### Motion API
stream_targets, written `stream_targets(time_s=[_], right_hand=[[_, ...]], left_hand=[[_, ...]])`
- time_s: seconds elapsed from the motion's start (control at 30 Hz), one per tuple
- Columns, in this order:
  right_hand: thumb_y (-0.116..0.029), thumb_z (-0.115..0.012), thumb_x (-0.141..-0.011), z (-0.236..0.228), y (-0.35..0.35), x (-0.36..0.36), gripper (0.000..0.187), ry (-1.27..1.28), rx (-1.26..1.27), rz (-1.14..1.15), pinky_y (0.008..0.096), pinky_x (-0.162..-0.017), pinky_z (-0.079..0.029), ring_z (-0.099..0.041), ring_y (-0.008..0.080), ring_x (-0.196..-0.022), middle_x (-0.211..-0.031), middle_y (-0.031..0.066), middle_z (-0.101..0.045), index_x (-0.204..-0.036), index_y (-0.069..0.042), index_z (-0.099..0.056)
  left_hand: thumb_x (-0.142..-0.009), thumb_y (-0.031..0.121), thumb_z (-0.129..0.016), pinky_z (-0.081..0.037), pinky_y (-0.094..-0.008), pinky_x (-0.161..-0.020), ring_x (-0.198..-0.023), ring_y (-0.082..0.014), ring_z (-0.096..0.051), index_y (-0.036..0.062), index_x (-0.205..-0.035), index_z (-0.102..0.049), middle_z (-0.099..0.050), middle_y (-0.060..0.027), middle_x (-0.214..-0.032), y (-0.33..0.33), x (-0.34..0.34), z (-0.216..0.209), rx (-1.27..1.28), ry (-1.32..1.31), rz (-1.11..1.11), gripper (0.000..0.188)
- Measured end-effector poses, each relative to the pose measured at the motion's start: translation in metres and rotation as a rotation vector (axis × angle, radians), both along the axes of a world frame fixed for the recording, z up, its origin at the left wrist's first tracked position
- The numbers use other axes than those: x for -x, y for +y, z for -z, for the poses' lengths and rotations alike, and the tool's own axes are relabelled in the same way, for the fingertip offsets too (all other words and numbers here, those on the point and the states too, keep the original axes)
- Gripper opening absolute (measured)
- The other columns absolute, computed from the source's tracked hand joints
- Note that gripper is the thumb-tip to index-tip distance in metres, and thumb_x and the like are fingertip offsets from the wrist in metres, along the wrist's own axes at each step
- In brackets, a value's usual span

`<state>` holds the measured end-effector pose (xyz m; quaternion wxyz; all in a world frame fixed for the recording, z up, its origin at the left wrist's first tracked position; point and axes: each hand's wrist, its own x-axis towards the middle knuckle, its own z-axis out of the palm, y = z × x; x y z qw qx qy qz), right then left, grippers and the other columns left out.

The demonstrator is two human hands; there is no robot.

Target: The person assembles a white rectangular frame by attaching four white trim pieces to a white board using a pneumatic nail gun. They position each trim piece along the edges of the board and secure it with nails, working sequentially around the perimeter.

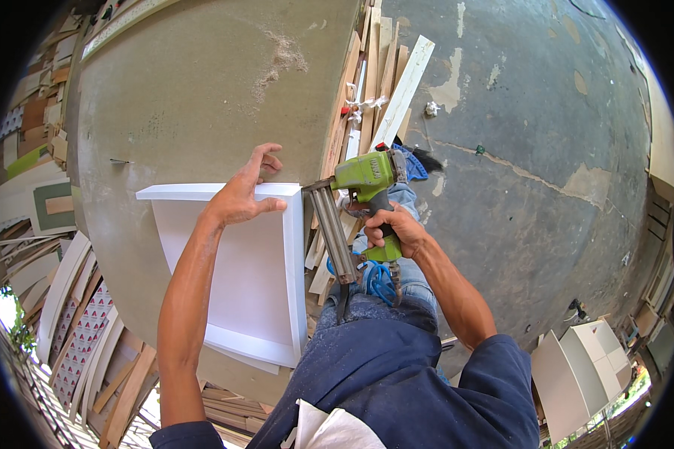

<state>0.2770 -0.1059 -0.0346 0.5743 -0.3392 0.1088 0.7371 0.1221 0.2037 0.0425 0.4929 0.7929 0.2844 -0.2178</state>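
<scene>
A broad desk (187, 112) spreads under the left hand (240, 196), its fingers apart, thumb over the rim of the white tray (294, 277) lying beneath. Wood strips (371, 82) lie beyond the right hand (403, 230). Those fingers clamp the green nailer (364, 173), its nose by the tray's corner; a blue hose (380, 284) loops just below them.

Head view, taken by the left of two side-by-side, head-worn fisheye cameras: upright, facing down from near above the left hand (241, 193), right hand (398, 230) and counter (195, 97), with the floor (532, 97) farther off.
</scene>
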Motion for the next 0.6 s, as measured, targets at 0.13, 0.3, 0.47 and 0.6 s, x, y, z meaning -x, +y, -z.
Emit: stream_targets(time_s=[0.13,0.3,0.47,0.6], right_hand=[[-0.006,-0.060,-0.088,-0.0004,0.0002,-0.0006,0.050,0.036,-0.007,0.008,0.0355,-0.067,-0.057,-0.052,0.0133,-0.051,-0.064,0.0020,-0.052,-0.137,0.002,-0.059],[-0.007,-0.061,-0.088,0.0015,-0.0003,-0.0008,0.048,0.007,-0.017,-0.001,0.0360,-0.067,-0.058,-0.052,0.0131,-0.051,-0.064,0.0018,-0.052,-0.135,0.001,-0.061],[-0.008,-0.062,-0.087,0.0020,0.0006,-0.0016,0.048,0.011,-0.013,-0.026,0.0354,-0.067,-0.057,-0.052,0.0127,-0.051,-0.064,0.0018,-0.052,-0.133,0.001,-0.062],[-0.008,-0.062,-0.086,0.0020,0.0009,-0.0021,0.045,-0.022,-0.010,-0.024,0.0350,-0.067,-0.057,-0.053,0.0128,-0.051,-0.064,0.0020,-0.052,-0.130,0.001,-0.063]], left_hand=[[-0.059,0.038,-0.098,-0.045,-0.0556,-0.115,-0.134,-0.0333,-0.055,0.0234,-0.154,-0.035,-0.059,-0.0091,-0.135,-0.0008,-0.0014,-0.0021,0.003,0.004,-0.013,0.114],[-0.058,0.041,-0.098,-0.044,-0.0559,-0.115,-0.134,-0.0333,-0.055,0.0233,-0.153,-0.036,-0.060,-0.0089,-0.134,-0.0003,-0.0015,-0.0014,-0.007,0.009,-0.007,0.116],[-0.057,0.039,-0.099,-0.044,-0.0565,-0.116,-0.134,-0.0330,-0.055,0.0242,-0.153,-0.036,-0.060,-0.0083,-0.134,-0.0004,-0.0012,-0.0014,-0.010,0.019,-0.016,0.116],[-0.057,0.039,-0.099,-0.044,-0.0569,-0.116,-0.134,-0.0328,-0.055,0.0251,-0.153,-0.036,-0.060,-0.0082,-0.135,-0.0018,-0.0013,-0.0020,-0.014,0.027,-0.022,0.116]])
